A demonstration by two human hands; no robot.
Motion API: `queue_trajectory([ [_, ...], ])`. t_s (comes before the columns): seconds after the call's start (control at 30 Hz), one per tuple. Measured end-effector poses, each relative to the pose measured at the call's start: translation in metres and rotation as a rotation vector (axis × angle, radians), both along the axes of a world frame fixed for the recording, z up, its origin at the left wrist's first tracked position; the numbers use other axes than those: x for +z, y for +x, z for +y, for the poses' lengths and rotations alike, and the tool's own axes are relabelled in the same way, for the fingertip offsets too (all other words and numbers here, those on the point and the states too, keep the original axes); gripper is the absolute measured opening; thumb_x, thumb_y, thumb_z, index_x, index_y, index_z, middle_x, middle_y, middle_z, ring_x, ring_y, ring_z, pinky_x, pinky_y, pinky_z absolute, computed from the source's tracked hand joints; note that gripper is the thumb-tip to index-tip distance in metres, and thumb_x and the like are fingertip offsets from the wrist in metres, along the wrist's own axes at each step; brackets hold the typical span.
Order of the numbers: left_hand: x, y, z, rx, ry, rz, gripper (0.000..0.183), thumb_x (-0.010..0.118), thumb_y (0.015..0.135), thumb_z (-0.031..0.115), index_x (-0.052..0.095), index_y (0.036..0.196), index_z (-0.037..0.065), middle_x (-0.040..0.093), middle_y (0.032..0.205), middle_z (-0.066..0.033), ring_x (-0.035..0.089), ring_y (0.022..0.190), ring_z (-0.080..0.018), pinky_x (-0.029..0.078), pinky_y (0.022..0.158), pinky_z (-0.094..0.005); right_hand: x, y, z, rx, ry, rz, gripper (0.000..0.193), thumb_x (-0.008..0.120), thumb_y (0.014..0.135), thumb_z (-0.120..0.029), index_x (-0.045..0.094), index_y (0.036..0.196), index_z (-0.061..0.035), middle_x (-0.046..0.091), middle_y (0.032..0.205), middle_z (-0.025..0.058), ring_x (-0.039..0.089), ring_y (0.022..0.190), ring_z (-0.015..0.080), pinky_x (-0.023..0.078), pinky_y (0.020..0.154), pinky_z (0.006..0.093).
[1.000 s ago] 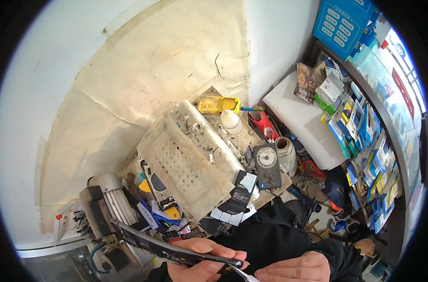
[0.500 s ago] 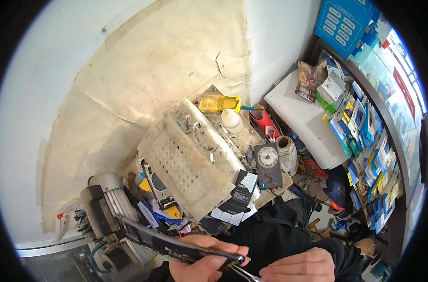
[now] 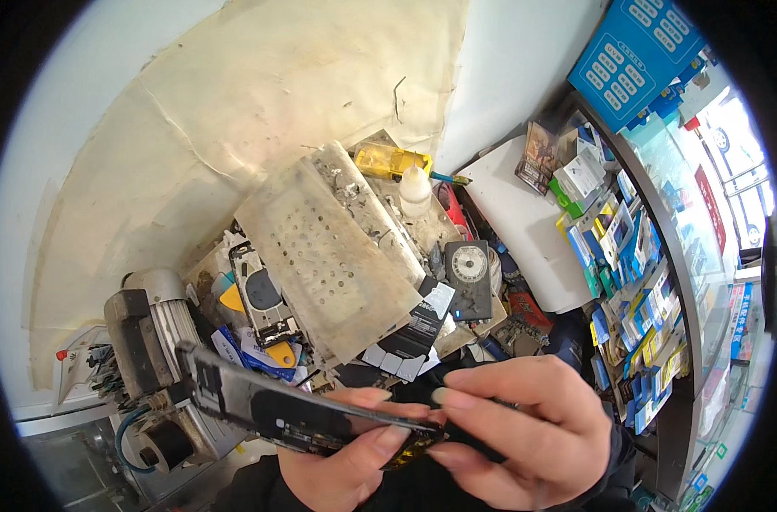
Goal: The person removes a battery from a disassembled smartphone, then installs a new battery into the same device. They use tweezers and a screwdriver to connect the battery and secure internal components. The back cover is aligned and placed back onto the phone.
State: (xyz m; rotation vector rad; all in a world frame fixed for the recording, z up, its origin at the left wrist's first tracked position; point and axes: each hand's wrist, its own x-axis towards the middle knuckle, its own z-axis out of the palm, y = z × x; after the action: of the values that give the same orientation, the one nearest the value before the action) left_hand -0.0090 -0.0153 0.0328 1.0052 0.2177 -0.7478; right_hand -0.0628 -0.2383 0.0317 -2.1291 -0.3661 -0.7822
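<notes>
A dark, opened smartphone (image 3: 273, 410) tilts across the front of my view, its inner parts facing up and its far end pointing to the left. My left hand (image 3: 341, 465) is closed around its right part, thumb on the near side and fingers behind. At the right end of the phone, my right hand (image 3: 534, 431) has its fingertips and thumb around the edge, touching it. Part of that end is hidden by the fingers. I cannot make out tweezers in the right hand.
Beyond my hands stands a dirty perforated board (image 3: 320, 256). Around it are a phone frame (image 3: 260, 290), a black dial device (image 3: 468, 277), a black-and-white box (image 3: 414, 333) and a white bottle (image 3: 415, 192). A motor-driven machine (image 3: 149, 333) is at left; packaged goods (image 3: 636, 282) fill the right.
Both hands and the phone have come up nearer the view. The right hand has moved up to the phone's end, and the tweezers seen there earlier no longer show.
</notes>
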Motion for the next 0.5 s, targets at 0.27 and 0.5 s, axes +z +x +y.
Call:
queue_trajectory([
  [0.27,-0.016,0.006,0.009,-0.155,-0.04,-0.407,0.045,0.069,0.087,-0.002,0.046,0.125,0.008,0.062,0.098,-0.0211,0.07,0.084,-0.0294,0.062,0.074,-0.0421,0.01,0.002,0.024,-0.154,-0.15,-0.166,0.023,0.079,0.08,0.0,0.073,0.102,0.0073,0.069,0.1,0.018,0.072,0.077,0.027,0.057,0.061,0.0311],
  [0.5,-0.027,0.015,0.012,-0.235,-0.133,-0.644,0.041,0.074,0.089,0.0,0.047,0.119,0.011,0.06,0.094,-0.017,0.071,0.082,-0.0317,0.063,0.075,-0.0456,0.045,-0.013,0.036,-0.286,-0.303,0.035,0.019,0.079,0.08,-0.011,0.077,0.097,-0.0033,0.075,0.097,0.0095,0.074,0.074,0.0158,0.042,0.047,0.0215],
])
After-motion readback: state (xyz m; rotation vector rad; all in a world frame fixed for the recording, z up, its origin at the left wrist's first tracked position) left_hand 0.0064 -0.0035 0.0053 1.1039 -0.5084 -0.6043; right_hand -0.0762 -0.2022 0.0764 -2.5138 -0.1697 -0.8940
